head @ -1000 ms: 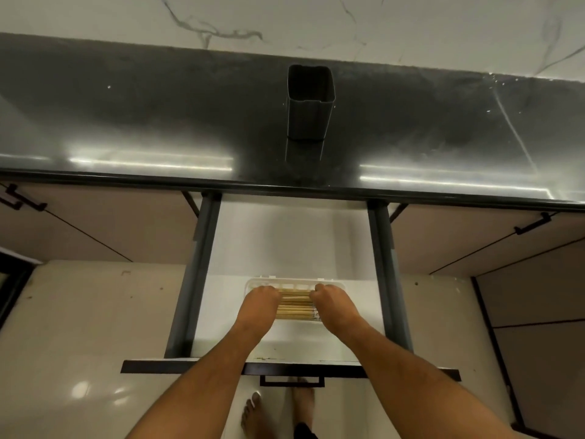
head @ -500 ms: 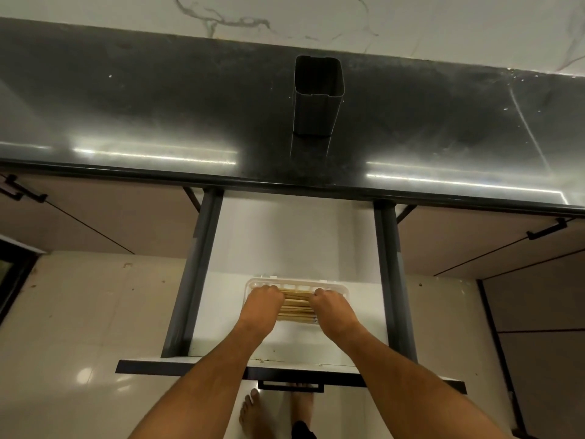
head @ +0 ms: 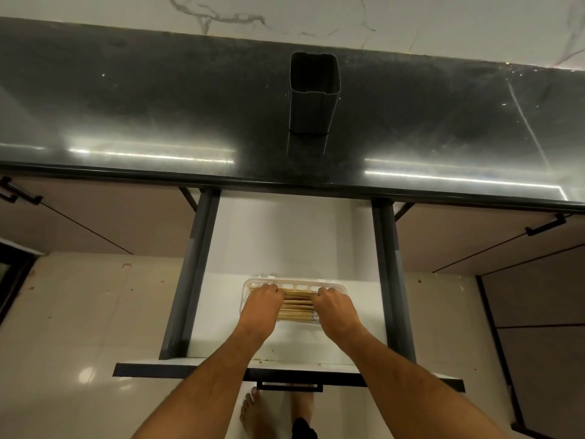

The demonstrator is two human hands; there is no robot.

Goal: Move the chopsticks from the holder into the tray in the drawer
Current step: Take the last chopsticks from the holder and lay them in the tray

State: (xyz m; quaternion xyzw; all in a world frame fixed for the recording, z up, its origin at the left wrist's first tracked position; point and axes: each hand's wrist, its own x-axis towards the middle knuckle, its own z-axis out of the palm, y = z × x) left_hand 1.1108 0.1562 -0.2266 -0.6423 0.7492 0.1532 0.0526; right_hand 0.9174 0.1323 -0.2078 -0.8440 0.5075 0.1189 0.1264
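Both hands are lying on the chopsticks (head: 297,304) inside the tray (head: 294,282): left hand (head: 261,307) at nine o'clock, right hand (head: 335,310) at three, fingers curling over the bundle. Uneven pressing could be tipping sticks over the rim. Holder (head: 314,93) is standing empty at twelve.

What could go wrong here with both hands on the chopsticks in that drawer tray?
1. The chopsticks lie piled in the shallow white tray; lifting the left hand or right hand carelessly might flick some over the rim.
2. The tray sits loose on the drawer floor, so pressing could make it slide.
3. The drawer stands pulled far out at the person's legs; closing it hard could jolt the sticks out of line.
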